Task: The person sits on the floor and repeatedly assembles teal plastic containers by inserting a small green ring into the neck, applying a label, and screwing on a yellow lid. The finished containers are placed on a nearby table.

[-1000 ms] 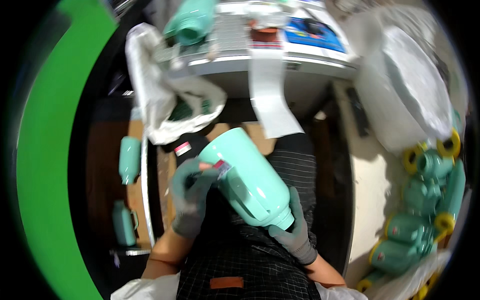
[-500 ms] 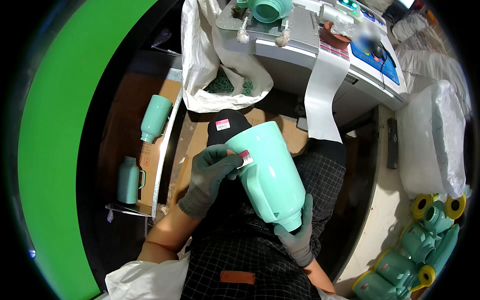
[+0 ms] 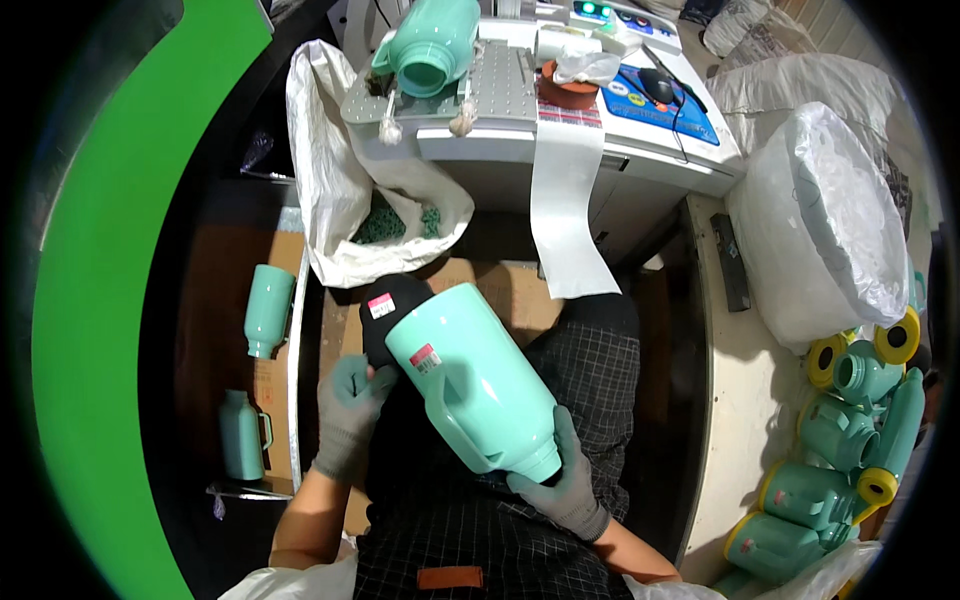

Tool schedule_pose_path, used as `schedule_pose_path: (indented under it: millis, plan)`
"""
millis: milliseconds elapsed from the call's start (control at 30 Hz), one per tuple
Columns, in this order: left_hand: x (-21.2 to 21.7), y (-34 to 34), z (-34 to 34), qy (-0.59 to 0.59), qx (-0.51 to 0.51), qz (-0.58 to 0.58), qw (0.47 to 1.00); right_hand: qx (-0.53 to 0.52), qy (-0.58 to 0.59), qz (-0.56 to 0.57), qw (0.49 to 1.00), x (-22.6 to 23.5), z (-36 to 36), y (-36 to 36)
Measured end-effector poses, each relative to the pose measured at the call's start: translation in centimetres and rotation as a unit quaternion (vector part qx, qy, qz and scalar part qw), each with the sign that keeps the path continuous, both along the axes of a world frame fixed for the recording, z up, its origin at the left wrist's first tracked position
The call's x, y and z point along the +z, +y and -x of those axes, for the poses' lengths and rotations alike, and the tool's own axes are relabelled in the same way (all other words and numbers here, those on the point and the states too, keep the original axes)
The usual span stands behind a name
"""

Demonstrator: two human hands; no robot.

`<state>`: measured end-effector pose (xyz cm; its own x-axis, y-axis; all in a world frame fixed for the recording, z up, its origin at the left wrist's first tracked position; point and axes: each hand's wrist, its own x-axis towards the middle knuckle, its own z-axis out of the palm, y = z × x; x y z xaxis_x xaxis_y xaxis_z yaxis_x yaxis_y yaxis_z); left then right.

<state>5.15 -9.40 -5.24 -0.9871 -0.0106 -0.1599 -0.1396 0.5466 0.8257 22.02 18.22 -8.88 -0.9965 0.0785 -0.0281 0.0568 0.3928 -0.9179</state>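
A mint-green thermos jug body (image 3: 495, 375) lies tilted across my lap, its wide base up and left, its narrow neck down and right. My right hand (image 3: 565, 485), in a grey glove, is closed around the neck. A pink-and-white label (image 3: 425, 360) sits on the jug's side, just above its handle (image 3: 450, 425). My left hand (image 3: 350, 410), also gloved, is off the jug to the left of the handle, with half-curled fingers, the thumb apart and nothing visible in it. Another pink-and-white label (image 3: 381, 305) is stuck on my black-covered left knee.
Two more jug bodies lie in an open box (image 3: 272, 400) at left. Ahead, a machine bed (image 3: 500, 85) holds another jug; a white sack (image 3: 330, 220) hangs below. A label strip (image 3: 567, 210) drops off the desk. Several jugs (image 3: 805, 495) lie at right beside a plastic bag (image 3: 810, 230).
My left hand has let go of the label, now on the jug, and drawn back down and left. My right hand keeps its hold on the neck. The whole view has shifted.
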Motion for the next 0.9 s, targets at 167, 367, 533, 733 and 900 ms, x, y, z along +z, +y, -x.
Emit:
schedule_pose_path:
  millis: [167, 367, 533, 733, 900]
  plan:
    - [0.8, 1.9, 0.3, 0.239, -0.087, 0.033, 0.966, -0.044, 0.028, 0.137, 0.989, -0.1, 0.9, 0.1]
    - [4.9, 5.3, 6.7, 0.457, -0.24, 0.152, 0.843, -0.16, -0.023, 0.42, 0.893, 3.4, 2.7, 2.9]
    - [7.7, 8.8, 21.2, 0.545, -0.123, 0.24, 0.794, -0.284, 0.184, 0.257, 0.905, 3.5, 4.3, 8.2]
    - [4.1, 10.9, 38.5, 0.65, -0.206, 0.475, 0.557, -0.289, 0.265, 0.313, 0.865, 7.7, 9.9, 8.7]
    - [10.2, 10.2, 31.6, 0.671, -0.187, 0.369, 0.616, -0.253, 0.327, 0.229, 0.881, 10.1, 13.7, 10.4]
